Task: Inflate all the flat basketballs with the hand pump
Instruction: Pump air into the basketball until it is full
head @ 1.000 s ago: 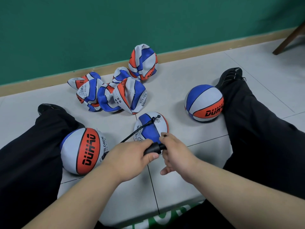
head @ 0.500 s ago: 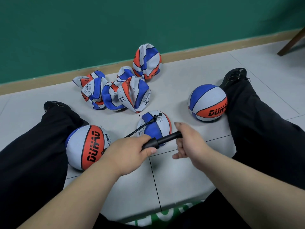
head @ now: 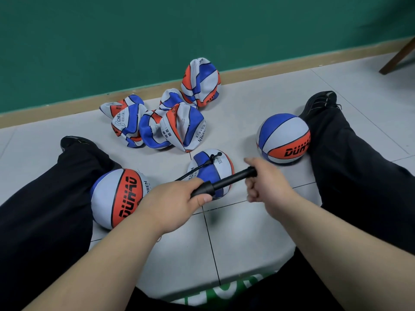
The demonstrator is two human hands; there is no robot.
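A black hand pump [head: 221, 181] stretches between my hands, its rod pulled far out. My left hand [head: 177, 202] is shut on the pump's barrel. My right hand [head: 265, 180] grips the handle at the rod's end. A thin black hose runs from the pump into the valve of a partly filled blue, white and orange basketball [head: 212, 169] on the floor just beyond my hands. Several flat, crumpled basketballs [head: 157, 126] lie in a heap farther back, one [head: 201, 83] leaning by the wall.
Two round, inflated basketballs rest against my legs: one [head: 118, 197] at the left, one [head: 284, 138] at the right. My black-trousered legs [head: 359, 176] spread to both sides on the grey tiled floor. A green wall with a wooden skirting stands behind; a wooden furniture leg [head: 397, 57] shows at the far right.
My right hand has drawn the pump handle out to the right, away from my left hand, so the rod is now extended. The left hand holds the barrel in place.
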